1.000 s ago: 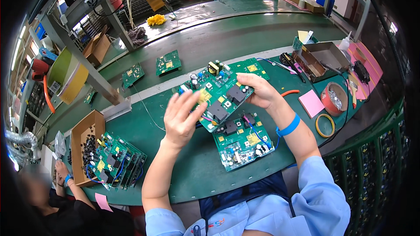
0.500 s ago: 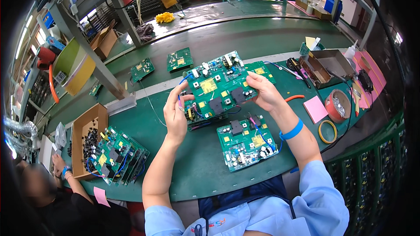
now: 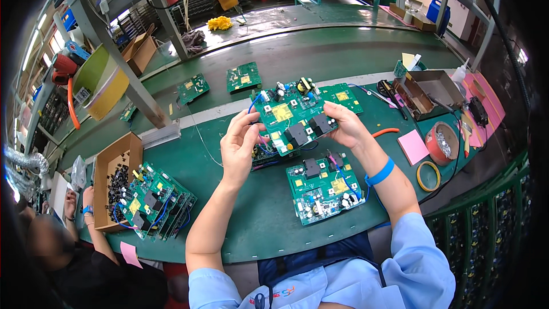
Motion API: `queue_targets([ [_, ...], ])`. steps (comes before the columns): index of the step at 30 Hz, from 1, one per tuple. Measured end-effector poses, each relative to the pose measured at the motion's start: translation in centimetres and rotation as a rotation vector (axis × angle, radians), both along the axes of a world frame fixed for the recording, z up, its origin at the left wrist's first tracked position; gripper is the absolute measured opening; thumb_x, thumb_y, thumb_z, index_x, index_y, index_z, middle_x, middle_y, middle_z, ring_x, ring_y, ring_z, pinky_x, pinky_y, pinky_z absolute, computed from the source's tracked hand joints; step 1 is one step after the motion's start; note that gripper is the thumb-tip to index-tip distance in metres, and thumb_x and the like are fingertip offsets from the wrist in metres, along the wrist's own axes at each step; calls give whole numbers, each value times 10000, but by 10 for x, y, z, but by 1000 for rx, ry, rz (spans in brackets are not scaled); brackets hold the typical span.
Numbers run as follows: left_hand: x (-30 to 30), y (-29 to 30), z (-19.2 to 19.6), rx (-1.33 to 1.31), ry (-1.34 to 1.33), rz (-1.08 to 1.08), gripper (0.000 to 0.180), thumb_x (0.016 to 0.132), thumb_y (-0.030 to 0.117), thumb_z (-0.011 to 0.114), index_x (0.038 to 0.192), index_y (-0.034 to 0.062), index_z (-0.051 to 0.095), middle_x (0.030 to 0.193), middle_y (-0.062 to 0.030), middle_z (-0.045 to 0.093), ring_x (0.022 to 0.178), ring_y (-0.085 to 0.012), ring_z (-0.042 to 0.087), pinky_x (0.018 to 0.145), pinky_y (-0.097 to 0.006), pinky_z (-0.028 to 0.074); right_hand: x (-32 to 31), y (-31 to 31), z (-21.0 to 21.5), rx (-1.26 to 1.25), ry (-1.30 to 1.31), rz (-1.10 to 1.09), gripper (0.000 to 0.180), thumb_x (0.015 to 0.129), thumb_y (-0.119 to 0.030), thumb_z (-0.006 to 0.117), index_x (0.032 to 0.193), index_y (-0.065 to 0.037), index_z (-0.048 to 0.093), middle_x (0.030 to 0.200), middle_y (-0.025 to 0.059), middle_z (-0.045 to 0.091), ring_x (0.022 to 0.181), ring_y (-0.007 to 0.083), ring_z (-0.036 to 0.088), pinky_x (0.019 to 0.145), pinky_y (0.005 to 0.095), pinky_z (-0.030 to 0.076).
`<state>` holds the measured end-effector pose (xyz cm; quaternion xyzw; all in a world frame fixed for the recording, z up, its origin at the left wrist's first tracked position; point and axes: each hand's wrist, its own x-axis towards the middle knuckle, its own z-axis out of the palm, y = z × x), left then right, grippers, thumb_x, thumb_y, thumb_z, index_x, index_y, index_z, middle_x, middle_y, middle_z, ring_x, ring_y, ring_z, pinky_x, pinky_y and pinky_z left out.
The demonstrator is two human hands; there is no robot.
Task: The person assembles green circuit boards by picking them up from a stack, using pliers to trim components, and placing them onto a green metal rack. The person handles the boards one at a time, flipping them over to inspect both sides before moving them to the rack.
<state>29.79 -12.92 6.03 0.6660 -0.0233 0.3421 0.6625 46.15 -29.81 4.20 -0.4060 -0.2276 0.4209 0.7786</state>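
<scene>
**Board held up in both hands over the bench**

Both forearms come up from the lower edge, elbows bent, wrists raised. Left hand clamps the left edge of the green circuit board, fingers curled over the top face, thumb side toward the body. Right hand pinches the right edge, fingers wrapped under, blue wristband on that wrist. Board is lifted off the green bench, tilted, component side facing up at the person. Second circuit board lies flat on the bench just below the hands. Stack of boards sits off to the left beside a cardboard box. Pink notepad and tape roll to the right.
</scene>
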Motion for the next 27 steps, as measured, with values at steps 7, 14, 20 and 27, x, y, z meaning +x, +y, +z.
queue_targets([
  [7,0,-3,1,-148,101,-69,279,789,55,489,1053,0,419,976,-83,499,782,-103,519,610,-218,460,-6,1,5,-17,-67,9,256,845,-207,414,1050,-56,436,935,61,554,786,155,576,606,336,499],
  [14,1,-4,2,-161,128,-41,292,775,34,500,1051,12,410,929,-64,519,742,-67,503,580,-177,421,-7,0,8,-7,-114,-9,257,854,-214,403,1030,-34,456,927,63,553,778,155,576,601,328,505],
  [20,2,-1,-2,-159,107,-28,287,781,37,497,1051,-3,408,956,-88,517,747,-93,529,571,-206,450,-12,0,12,-9,-126,-26,258,851,-217,411,1029,-38,460,935,57,549,800,142,567,601,320,506],
  [27,5,0,0,-169,176,87,188,778,59,521,943,14,444,769,-34,534,620,-51,488,505,-166,386,-10,-4,10,-21,-164,55,254,851,-208,410,1041,-46,452,916,39,546,787,115,559,580,310,512],
])
